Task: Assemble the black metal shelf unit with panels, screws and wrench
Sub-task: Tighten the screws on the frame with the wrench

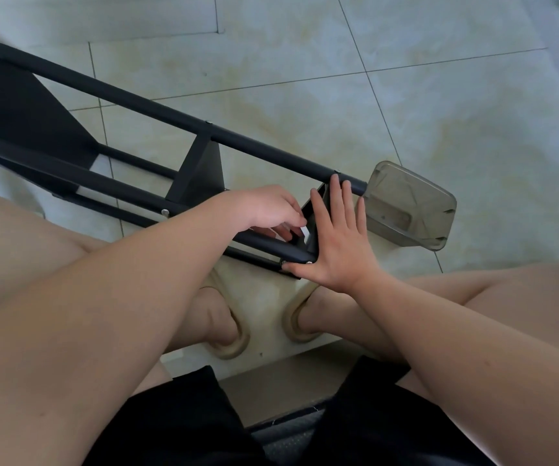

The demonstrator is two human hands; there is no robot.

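Head view — right hand (pixel 338 243) flat on the shelf unit (pixel 157 110); left hand (pixel 264 205) curled inside — grip unclear.

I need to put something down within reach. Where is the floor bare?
Bare tile lies beyond the shelf frame, toward the top of the view, and right of the clear plastic box. A small patch shows between the sandals. It is crowded at the frame's near end, where the left hand and right hand meet.

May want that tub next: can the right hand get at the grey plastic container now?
Probably yes: the right hand, flat against the shelf's end panel, has the container just past its fingertips, nothing between.
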